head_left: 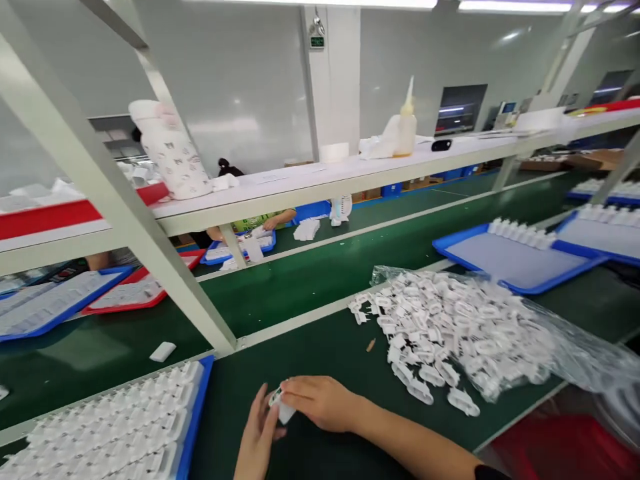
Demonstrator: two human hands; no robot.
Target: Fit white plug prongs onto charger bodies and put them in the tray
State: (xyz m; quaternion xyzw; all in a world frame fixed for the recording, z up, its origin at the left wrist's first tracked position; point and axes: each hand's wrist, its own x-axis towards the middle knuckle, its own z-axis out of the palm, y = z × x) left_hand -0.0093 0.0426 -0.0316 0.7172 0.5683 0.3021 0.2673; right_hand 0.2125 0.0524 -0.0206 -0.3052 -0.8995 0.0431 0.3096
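Observation:
Between my two hands, above the green work surface, is a small white plastic part. The thumb and fingers of my left hand grip it from the left. My right hand holds its upper right side with bent fingers, which hide much of it. To the right of my hands lies a large heap of white plastic parts, partly on a clear plastic bag. On my left, a blue tray carries rows of white plastic pieces.
A metal post rises beyond my left hand to a shelf with a bottle and a white tumbler. Blue trays stand at the right. Across the line, a co-worker's hands are over another tray.

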